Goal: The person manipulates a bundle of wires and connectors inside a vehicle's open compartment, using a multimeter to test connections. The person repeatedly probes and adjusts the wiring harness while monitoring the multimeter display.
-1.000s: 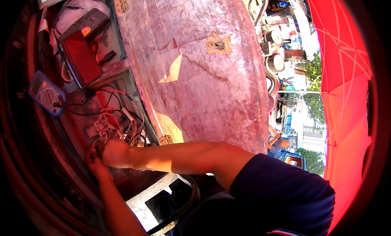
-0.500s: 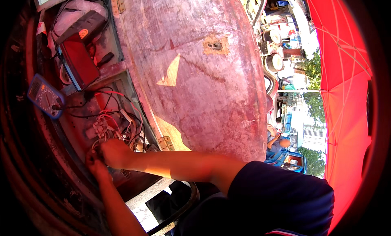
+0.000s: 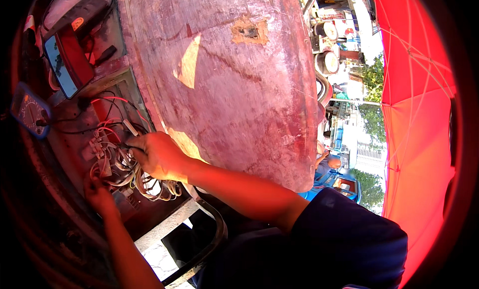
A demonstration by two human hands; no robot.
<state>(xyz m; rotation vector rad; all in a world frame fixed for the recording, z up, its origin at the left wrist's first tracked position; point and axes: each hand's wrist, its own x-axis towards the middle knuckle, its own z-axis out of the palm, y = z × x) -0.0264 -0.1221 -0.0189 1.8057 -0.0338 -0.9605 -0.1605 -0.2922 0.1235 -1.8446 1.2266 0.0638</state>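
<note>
My right hand (image 3: 147,154) is closed at the upper part of a tangled bundle of red, white and black wires (image 3: 122,167), pinching a dark piece that I cannot make out clearly. My left hand (image 3: 99,192), dim in shadow, has its fingers curled on the wires at the bundle's lower left. White plastic connectors (image 3: 101,158) hang among the wires. A blue-edged multimeter (image 3: 29,109) lies at the far left, with dark leads running toward the wiring. Above it, a glossy-screened rectangular device (image 3: 65,64) rests beside a black case (image 3: 82,12) in the open compartment.
A scuffed reddish panel with hinges (image 3: 229,104) fills the middle. A curved black tube (image 3: 217,229) crosses below the compartment. A red umbrella (image 3: 419,134) arches on the right, with a person (image 3: 329,163), a blue vehicle (image 3: 344,187) and trees (image 3: 371,119) beyond.
My right hand has moved up and right, away from my left hand, uncovering more of the wire bundle. The whole view has shifted somewhat, so surroundings sit farther left and higher.
</note>
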